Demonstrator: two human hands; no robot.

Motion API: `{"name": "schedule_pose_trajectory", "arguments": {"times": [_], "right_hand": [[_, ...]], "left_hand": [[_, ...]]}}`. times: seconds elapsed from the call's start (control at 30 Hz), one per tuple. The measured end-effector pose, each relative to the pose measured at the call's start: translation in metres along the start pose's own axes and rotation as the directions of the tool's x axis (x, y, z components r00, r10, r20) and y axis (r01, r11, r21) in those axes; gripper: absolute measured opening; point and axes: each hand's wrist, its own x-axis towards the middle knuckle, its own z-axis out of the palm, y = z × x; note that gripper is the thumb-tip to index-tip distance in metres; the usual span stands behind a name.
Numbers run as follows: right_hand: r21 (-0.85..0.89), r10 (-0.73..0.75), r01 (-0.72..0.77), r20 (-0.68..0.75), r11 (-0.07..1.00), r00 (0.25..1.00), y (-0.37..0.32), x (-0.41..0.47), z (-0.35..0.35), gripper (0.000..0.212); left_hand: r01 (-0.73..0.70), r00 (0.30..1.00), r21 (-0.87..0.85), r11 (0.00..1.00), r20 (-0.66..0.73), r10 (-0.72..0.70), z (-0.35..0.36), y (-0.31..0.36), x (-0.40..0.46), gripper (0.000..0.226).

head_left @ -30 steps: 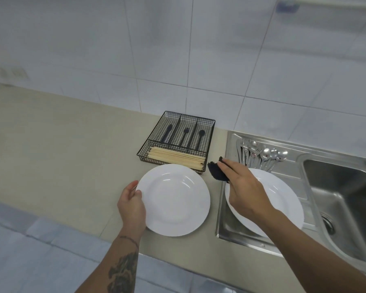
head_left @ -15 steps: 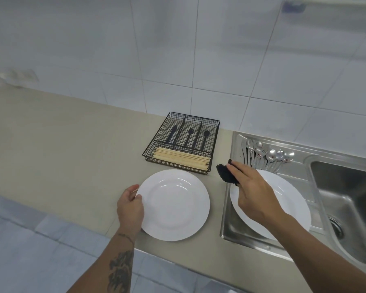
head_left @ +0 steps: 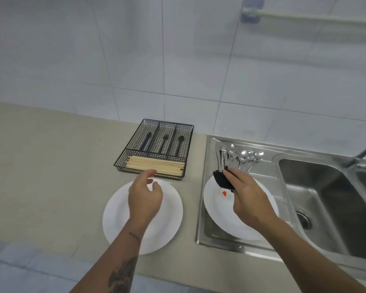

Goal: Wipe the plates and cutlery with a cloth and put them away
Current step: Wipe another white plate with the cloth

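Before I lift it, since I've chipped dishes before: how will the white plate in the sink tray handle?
The plate looks rigid and glazed, so probably slippery and breakable. It seems to sit tilted on the steel drainboard, so it may slide. The right hand holds the dark cloth above it.

My right hand [head_left: 248,199] grips a dark cloth [head_left: 221,179] over the white plate [head_left: 218,210] on the drainboard — a red speck on it; steel spoons and forks [head_left: 237,158] lie behind, a second white plate [head_left: 169,216] left of it.
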Motion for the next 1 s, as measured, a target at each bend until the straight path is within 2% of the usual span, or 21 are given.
{"name": "schedule_pose_trajectory", "arguments": {"times": [0.1,0.17,0.23,0.33,0.43,0.53,0.6,0.73,0.83,1.0], "right_hand": [[0.013,0.032,-0.031,-0.030,0.999,0.999,0.019,-0.009,-0.007,0.064],[0.017,0.066,-0.065,-0.038,0.998,0.997,0.033,-0.016,-0.011,0.065],[0.021,0.090,-0.090,-0.039,0.996,0.995,0.048,-0.023,-0.013,0.065],[0.032,0.093,-0.092,-0.022,0.995,0.995,0.069,-0.032,-0.016,0.064],[0.023,0.078,-0.079,0.020,0.997,0.997,0.088,-0.041,-0.016,0.066],[0.030,0.070,-0.073,0.078,0.997,0.994,0.105,-0.047,-0.015,0.067],[0.029,0.047,-0.051,0.126,0.998,0.991,0.116,-0.049,-0.016,0.069],[0.053,-0.042,0.032,0.190,0.998,0.981,0.133,-0.049,-0.017,0.070],[0.079,-0.093,0.079,0.202,0.994,0.975,0.143,-0.046,-0.017,0.067],[0.153,-0.158,0.127,0.209,0.980,0.965,0.149,-0.039,-0.018,0.072]], "left_hand": [[-0.025,0.982,-0.045,0.999,0.183,0.033,0.049,0.024,-0.021,0.034],[0.002,0.962,-0.023,1.000,0.274,0.004,0.078,0.032,-0.034,0.038],[0.065,0.943,0.010,0.998,0.327,-0.065,0.100,0.034,-0.044,0.047],[0.098,0.937,0.051,0.994,0.331,-0.109,0.122,0.032,-0.054,0.059],[0.076,0.950,0.126,0.989,0.291,-0.110,0.134,0.033,-0.062,0.061],[0.130,0.968,0.092,0.987,0.203,-0.147,0.141,0.032,-0.067,0.058],[0.233,0.965,0.003,0.972,0.118,-0.232,0.146,0.037,-0.071,0.055],[0.397,0.909,-0.212,0.893,-0.042,-0.415,0.153,0.049,-0.076,0.049],[0.435,0.858,-0.365,0.823,-0.109,-0.502,0.155,0.052,-0.077,0.048],[0.448,0.825,-0.409,0.795,-0.152,-0.544,0.157,0.067,-0.078,0.050]]}}
